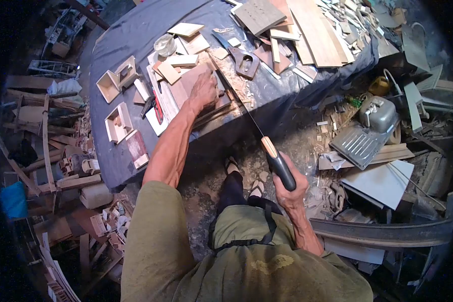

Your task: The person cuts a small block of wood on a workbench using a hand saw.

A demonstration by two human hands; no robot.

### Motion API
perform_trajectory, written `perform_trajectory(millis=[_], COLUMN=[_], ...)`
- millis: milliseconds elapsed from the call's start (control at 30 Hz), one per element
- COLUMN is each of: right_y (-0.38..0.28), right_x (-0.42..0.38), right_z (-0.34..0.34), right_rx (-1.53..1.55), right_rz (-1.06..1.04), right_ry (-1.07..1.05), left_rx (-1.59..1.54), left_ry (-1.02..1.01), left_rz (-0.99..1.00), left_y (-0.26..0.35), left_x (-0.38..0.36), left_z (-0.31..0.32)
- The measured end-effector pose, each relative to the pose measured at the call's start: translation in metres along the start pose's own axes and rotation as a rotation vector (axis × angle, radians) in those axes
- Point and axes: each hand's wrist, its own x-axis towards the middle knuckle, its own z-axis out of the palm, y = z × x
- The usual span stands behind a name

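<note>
My right hand (293, 187) is wrapped round the black and tan handle of a handsaw (276, 160). Its thin dark blade runs up and left, over the table's front edge, along the right side of a flat brown board (183, 85). On that board my left hand (205, 91) presses down with curled fingers, closed on a piece of wood mostly hidden beneath it. A wooden hand plane (245, 63) lies beyond the blade among shavings. Left of my forearm are red-handled pliers (158, 108).
Small open wooden boxes (118, 123) and a plastic tub (165, 45) stand on the cloth-covered table (103, 68). Stacked planks (314, 32) and offcuts fill its right side. On the floor at right lies a metal sink (357, 146); scrap wood crowds the left.
</note>
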Motion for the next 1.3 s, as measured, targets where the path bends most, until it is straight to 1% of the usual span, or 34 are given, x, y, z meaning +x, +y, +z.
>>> perform_trajectory(millis=[100, 167, 233, 267, 367, 433, 500, 533, 567, 633, 667, 733, 833, 867, 900, 967, 1000, 1100, 1167, 1233, 1300], right_y=[-0.008, 0.001, 0.003, 0.005, -0.010, -0.012, -0.001, 0.004, 0.005, 0.008, 0.006, -0.004, -0.013, -0.001, 0.012, 0.015, 0.012, -0.002, -0.006, 0.007, 0.014], right_x=[-0.010, -0.030, -0.044, -0.041, 0.005, 0.012, -0.006, -0.015, -0.026, -0.036, -0.031, -0.003, 0.009, -0.001, -0.015, -0.037, -0.036, -0.010, 0.007, -0.013, -0.030], right_z=[-0.007, -0.020, -0.030, -0.025, 0.009, 0.013, 0.003, -0.004, -0.007, -0.015, -0.012, -0.001, -0.002, 0.000, -0.006, -0.014, -0.014, -0.010, 0.002, -0.004, -0.013], right_rx=[0.022, -0.007, -0.019, -0.020, -0.022, 0.031, 0.094, 0.016, 0.068, 0.005, -0.023, -0.074, -0.006, 0.027, -0.002, 0.005, 0.003, -0.011, -0.005, 0.009, 0.014], right_rz=[0.049, -0.013, -0.021, -0.010, -0.020, 0.062, 0.133, 0.092, 0.067, 0.030, 0.023, -0.004, 0.248, 0.182, 0.099, 0.085, 0.095, 0.097, 0.086, 0.065, 0.002], right_ry=[0.005, 0.020, 0.024, 0.034, 0.038, 0.013, 0.004, -0.007, 0.032, 0.035, 0.026, 0.008, -0.073, -0.028, -0.040, 0.014, -0.004, -0.019, -0.023, -0.017, 0.015], left_rx=[-0.008, -0.021, -0.008, 0.000, -0.035, -0.031, -0.032, 0.013, 0.015, 0.011, -0.023, -0.049, -0.004, 0.013, 0.004, -0.010, -0.009, 0.005, 0.000, -0.018, -0.007], left_ry=[0.026, 0.092, 0.050, 0.037, 0.087, 0.070, 0.022, 0.095, 0.072, 0.015, 0.013, 0.025, 0.037, 0.037, 0.041, 0.025, -0.007, 0.003, 0.002, -0.027, 0.011], left_rz=[0.013, 0.030, 0.012, 0.010, 0.048, -0.004, -0.026, 0.012, 0.000, -0.016, -0.053, -0.039, -0.028, -0.018, -0.020, -0.036, -0.023, -0.021, -0.028, -0.052, -0.038], left_y=[-0.002, -0.007, -0.004, -0.002, -0.007, -0.007, -0.001, -0.005, -0.013, -0.002, 0.003, 0.003, -0.008, -0.008, -0.006, -0.001, 0.000, -0.008, -0.007, 0.001, 0.004], left_x=[0.002, 0.002, -0.002, 0.000, 0.001, 0.004, 0.002, 0.005, 0.005, 0.003, 0.002, 0.002, 0.002, 0.002, 0.007, 0.000, -0.001, 0.003, 0.002, 0.002, 0.004], left_z=[0.005, 0.010, 0.007, 0.004, 0.009, 0.002, 0.001, 0.006, 0.011, -0.001, -0.003, -0.002, 0.003, 0.009, 0.006, 0.001, -0.004, 0.010, 0.004, -0.004, -0.007])
